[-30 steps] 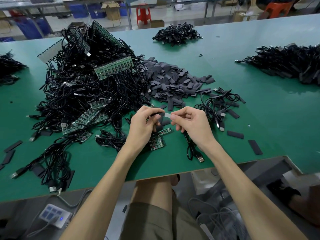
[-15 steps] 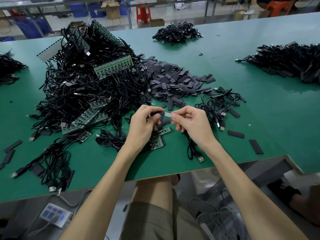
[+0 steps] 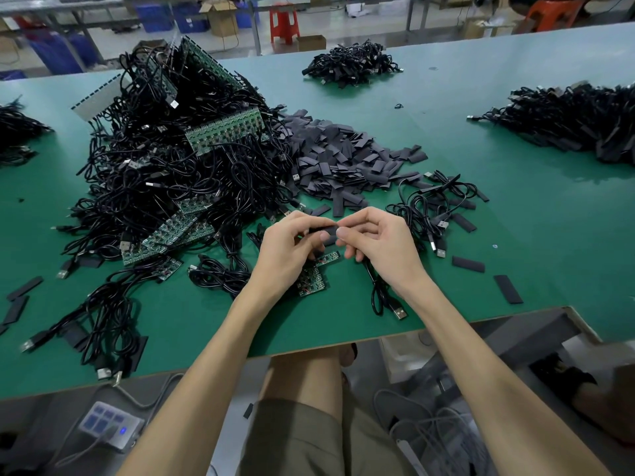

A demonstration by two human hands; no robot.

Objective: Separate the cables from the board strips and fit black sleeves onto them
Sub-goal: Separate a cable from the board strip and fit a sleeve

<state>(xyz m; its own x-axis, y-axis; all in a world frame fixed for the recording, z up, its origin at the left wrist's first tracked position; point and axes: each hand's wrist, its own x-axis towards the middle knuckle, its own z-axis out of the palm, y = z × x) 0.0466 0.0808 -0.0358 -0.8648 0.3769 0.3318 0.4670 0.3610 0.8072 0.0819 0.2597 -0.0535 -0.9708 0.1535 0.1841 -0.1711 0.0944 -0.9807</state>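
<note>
My left hand (image 3: 287, 249) and my right hand (image 3: 379, 243) meet above the green table (image 3: 515, 218), both pinching one black sleeve (image 3: 324, 231) between fingertips. The cable end inside it is hidden; a black cable (image 3: 379, 293) with a USB plug trails down from under my right hand. Below my left hand lies a small green board strip piece (image 3: 311, 281). A big tangle of black cables and board strips (image 3: 178, 173) rises to the left. A heap of loose black sleeves (image 3: 340, 159) lies just beyond my hands.
A few sleeved cables (image 3: 436, 204) lie right of my hands, with larger cable piles at far right (image 3: 577, 121), far centre (image 3: 350, 63) and far left (image 3: 13, 132). Stray sleeves (image 3: 508, 288) dot the near table. The table edge runs just below my wrists.
My hands have closed together; the pale cable end seen between them earlier is now covered by the black sleeve. The view shifted slightly.
</note>
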